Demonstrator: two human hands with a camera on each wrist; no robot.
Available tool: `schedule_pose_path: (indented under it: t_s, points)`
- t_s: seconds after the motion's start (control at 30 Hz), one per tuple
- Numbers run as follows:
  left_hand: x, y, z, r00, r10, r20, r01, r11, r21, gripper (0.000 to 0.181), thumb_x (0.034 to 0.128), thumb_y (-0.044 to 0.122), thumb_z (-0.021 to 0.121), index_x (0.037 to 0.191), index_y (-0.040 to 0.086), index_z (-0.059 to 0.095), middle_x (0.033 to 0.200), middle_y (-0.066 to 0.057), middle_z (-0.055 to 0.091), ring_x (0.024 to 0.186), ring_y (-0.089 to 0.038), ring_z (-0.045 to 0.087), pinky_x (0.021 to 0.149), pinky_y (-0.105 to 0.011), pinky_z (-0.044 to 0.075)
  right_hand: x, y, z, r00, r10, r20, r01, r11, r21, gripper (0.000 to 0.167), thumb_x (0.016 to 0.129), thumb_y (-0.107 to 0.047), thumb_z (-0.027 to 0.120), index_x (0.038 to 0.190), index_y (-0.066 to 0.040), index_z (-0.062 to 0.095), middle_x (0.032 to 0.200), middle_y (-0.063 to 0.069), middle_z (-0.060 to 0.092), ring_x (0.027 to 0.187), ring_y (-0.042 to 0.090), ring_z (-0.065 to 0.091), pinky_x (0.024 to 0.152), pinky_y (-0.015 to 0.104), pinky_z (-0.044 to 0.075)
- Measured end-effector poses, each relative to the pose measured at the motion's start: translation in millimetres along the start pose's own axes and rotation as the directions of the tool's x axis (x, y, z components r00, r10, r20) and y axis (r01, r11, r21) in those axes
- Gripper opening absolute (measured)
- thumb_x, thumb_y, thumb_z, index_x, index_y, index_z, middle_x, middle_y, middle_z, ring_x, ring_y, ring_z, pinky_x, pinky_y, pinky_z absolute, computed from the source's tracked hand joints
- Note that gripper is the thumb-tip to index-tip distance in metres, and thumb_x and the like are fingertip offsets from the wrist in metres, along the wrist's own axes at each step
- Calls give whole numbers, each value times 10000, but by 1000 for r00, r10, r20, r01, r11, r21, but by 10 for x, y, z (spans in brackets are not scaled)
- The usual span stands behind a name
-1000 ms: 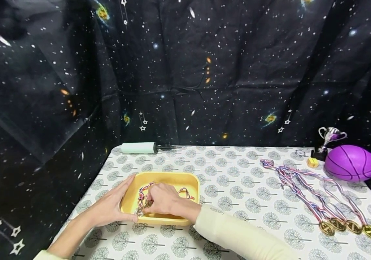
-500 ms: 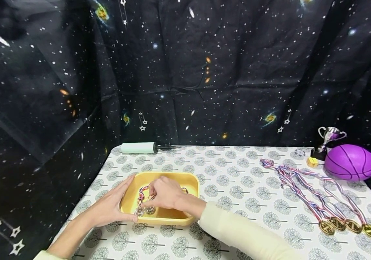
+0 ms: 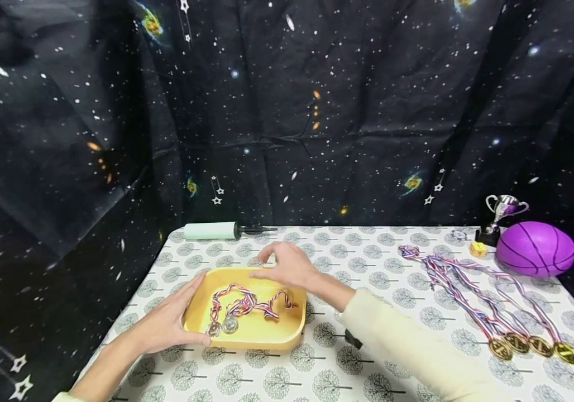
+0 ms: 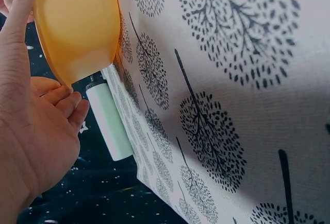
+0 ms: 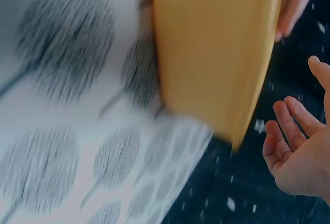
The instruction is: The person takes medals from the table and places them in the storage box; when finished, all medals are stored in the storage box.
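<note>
A yellow tray point(image 3: 247, 341) stands on the patterned cloth; in it lie two silver medals point(image 3: 230, 324) with tangled striped ribbons point(image 3: 247, 301). My left hand point(image 3: 168, 318) grips the tray's left end, thumb at the near rim and fingers along the side; the left wrist view shows its fingers point(image 4: 64, 100) against the yellow wall point(image 4: 77, 28). Above the tray's far right rim hovers my right hand point(image 3: 292, 267), fingers loosely bent and apart, holding nothing. In the right wrist view that hand point(image 5: 304, 152) is clear of the tray point(image 5: 214, 49).
A pale green pump point(image 3: 211, 230) lies at the back left. On the right are several gold medals point(image 3: 500, 349) with striped ribbons, a yellow cube point(image 3: 478, 248), a silver trophy cup point(image 3: 503, 209) and a purple ball point(image 3: 536, 249). A dark starry cloth hangs behind.
My right hand has let go of a silver medal in the tray and risen away to the back right. My left hand stays on the tray.
</note>
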State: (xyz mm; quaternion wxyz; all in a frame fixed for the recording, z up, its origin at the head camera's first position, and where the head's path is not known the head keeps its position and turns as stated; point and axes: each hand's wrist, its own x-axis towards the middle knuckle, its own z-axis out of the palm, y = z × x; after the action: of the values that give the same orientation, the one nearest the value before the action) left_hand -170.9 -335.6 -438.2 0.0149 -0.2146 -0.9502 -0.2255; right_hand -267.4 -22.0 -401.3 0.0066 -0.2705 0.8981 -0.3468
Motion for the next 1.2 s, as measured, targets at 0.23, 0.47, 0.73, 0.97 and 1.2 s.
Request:
schedule_pose_path:
  t_s: [0.23, 0.47, 0.73, 0.97, 1.2]
  points:
    - [5, -1, 0, 1000, -5, 5, 5, 1000, 1, 1396, 694, 746, 873, 1708, 82, 180, 1729, -195, 262, 1535, -455, 334, 1183, -676, 339, -200, 442, -546, 998, -9, -63, 10, 1000, 5, 581, 892, -433, 855, 1362, -121, 716, 1312, 34, 726, 1144, 230, 630, 902, 400, 571]
    - [6, 9, -6, 1000, 2, 4, -2, 1000, -4, 1383, 698, 731, 881, 1702, 71, 198, 1723, -204, 275, 1530, -462, 340, 1174, -683, 347, -521, 977, -1111, 987, 3, -158, -3, 1000, 4, 603, 902, -387, 854, 1401, -91, 687, 1360, 84, 704, 1208, 301, 628, 928, 483, 573]
    - [-7, 23, -13, 1000, 5, -3, -5, 1000, -10, 1363, 709, 691, 899, 1693, 42, 214, 1710, -238, 284, 1522, -479, 343, 1160, -706, 357, -1100, 1531, -1565, 984, 82, -156, -84, 996, -6, 674, 923, -430, 834, 1486, -129, 617, 1399, 152, 669, 1088, 321, 667, 912, 476, 570]
    - [-17, 11, -11, 1000, 10, -8, -10, 1000, -13, 1369, 703, 668, 916, 1714, 113, 177, 1697, -255, 301, 1508, -500, 355, 1144, -717, 370, -1793, 1838, -1830, 982, 118, -149, -122, 992, -18, 697, 968, -393, 792, 1545, -90, 545, 1505, 206, 588, 1262, 429, 617, 983, 686, 528]
    - [12, 20, 1, 1000, 8, -6, -8, 1000, -6, 1372, 705, 676, 910, 1715, 115, 170, 1693, -260, 304, 1510, -499, 353, 1140, -713, 380, -2494, 2143, -1921, 966, 188, -175, -195, 981, -21, 662, 983, -346, 783, 1562, -136, 541, 1459, 237, 612, 1180, 378, 661, 826, 481, 619]
